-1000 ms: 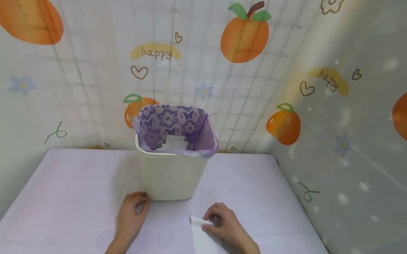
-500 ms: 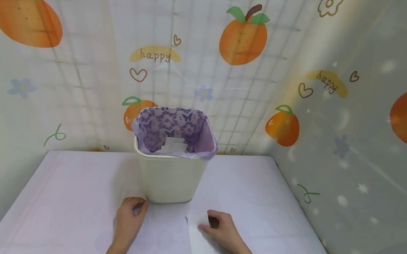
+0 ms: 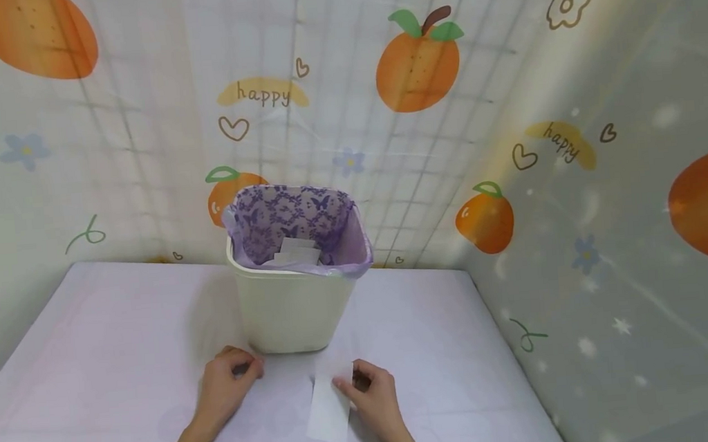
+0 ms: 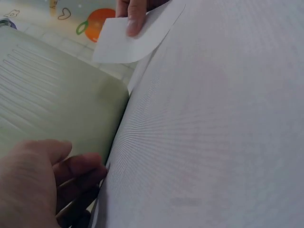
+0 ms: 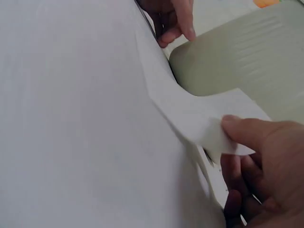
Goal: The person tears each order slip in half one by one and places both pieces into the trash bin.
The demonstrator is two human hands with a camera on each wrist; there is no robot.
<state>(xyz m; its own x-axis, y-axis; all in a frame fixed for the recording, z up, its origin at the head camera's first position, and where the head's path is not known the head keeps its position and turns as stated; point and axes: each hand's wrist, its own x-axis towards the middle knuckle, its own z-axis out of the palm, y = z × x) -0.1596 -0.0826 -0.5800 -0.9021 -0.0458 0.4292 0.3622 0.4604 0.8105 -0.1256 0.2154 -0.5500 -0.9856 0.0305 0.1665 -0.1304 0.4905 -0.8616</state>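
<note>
My right hand [image 3: 372, 394] pinches a strip of white paper [image 3: 331, 406] between thumb and fingers. In the right wrist view the paper [image 5: 199, 116] bends, its held end raised off the table. My left hand [image 3: 226, 380] lies on the table just in front of the bin's left corner, fingers loosely curled with nothing in them. The pale green bin [image 3: 292, 312] stands upright behind both hands. A purple patterned liner bag [image 3: 293, 208] covers its inside and folds over the rim. Some white paper pieces [image 3: 296, 250] lie inside.
The table [image 3: 452, 352] has a pale lilac-white cover. Behind it hangs a curtain [image 3: 153, 126] printed with oranges and the word "happy". A greyish curtain side [image 3: 633, 282] runs along the right table edge.
The paper's curled upper end has straightened out, and my right hand has shifted left with the strip, whose lower end now slants left. My left hand has slipped slightly away from the bin.
</note>
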